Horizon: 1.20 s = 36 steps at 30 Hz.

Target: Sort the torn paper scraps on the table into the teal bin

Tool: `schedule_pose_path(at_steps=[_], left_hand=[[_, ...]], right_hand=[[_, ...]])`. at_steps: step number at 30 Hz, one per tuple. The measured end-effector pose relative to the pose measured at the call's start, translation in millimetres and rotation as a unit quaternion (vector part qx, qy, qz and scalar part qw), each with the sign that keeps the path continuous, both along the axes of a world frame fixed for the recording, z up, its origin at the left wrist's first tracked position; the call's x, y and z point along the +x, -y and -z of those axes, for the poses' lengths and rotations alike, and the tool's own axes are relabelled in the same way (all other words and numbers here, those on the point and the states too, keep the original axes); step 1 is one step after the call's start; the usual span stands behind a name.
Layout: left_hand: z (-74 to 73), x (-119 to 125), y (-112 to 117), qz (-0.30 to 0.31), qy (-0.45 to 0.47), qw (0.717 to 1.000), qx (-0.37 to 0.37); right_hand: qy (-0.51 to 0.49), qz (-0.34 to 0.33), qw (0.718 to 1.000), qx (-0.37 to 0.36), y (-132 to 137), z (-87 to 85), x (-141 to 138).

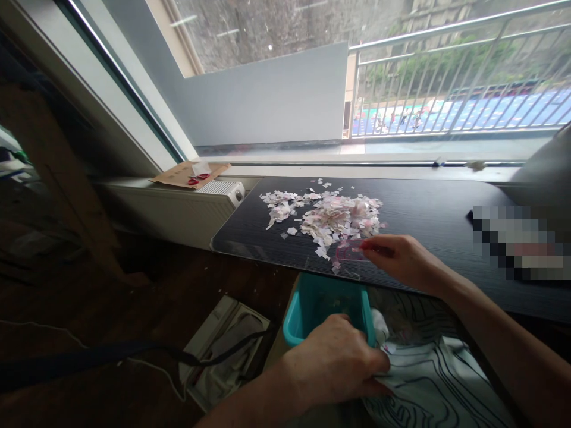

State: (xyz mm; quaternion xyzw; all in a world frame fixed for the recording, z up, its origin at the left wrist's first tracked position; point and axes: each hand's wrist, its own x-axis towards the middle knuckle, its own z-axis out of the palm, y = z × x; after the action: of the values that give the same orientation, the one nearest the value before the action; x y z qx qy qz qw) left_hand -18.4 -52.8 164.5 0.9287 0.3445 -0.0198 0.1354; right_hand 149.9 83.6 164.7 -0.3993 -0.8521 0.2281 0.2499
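Note:
A heap of small torn pink and white paper scraps (pixel 332 217) lies on the dark table (pixel 428 208). My right hand (pixel 401 258) rests at the near edge of the heap, fingers closed on a clear plastic ruler-like piece with pink markings (pixel 350 252) laid flat on the table. Below the table edge, my left hand (pixel 334 359) grips the rim of a teal plastic bin (pixel 307 309), holding it under the table's edge. Some scraps lie inside the bin.
A white radiator (pixel 178 208) with a piece of cardboard (pixel 190 173) and red items on top stands left of the table. A window with a railing is behind. A bag and cable (pixel 223 351) lie on the wooden floor. Patterned fabric (pixel 437 380) covers my lap.

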Motion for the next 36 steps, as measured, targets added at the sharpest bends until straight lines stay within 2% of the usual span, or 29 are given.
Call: schedule_pose_path(at_steps=[3, 8, 12, 18, 23, 29, 36], left_hand=[[-0.8, 0, 0, 0.000, 0.002, 1.000, -0.001], [-1.3, 0, 0, 0.001, -0.002, 1.000, -0.005], [-1.4, 1, -1, 0.004, -0.008, 1.000, -0.007], [0.1, 1, -1, 0.009, -0.005, 1.000, -0.008], [2.2, -8, 1, -0.008, 0.001, 1.000, -0.011], [7.5, -34, 9, -0.072, -0.005, 0.997, -0.015], [1.1, -58, 16, -0.134, -0.028, 0.990, -0.021]], right_hand=[[-0.007, 0.006, 1.000, 0.001, 1, 2.5, -1], [-0.021, -0.028, 0.998, -0.042, 4, 8.3, 1], [-0.027, -0.006, 0.998, -0.047, 5, 10.9, 3], [-0.027, -0.045, 0.995, -0.083, 13, 8.1, 3], [-0.039, 0.009, 0.999, -0.030, 1, 5.9, -7], [0.014, -0.009, 1.000, 0.010, -2, -2.2, -26], [0.066, 0.008, 0.997, 0.044, 3, -18.0, -21]])
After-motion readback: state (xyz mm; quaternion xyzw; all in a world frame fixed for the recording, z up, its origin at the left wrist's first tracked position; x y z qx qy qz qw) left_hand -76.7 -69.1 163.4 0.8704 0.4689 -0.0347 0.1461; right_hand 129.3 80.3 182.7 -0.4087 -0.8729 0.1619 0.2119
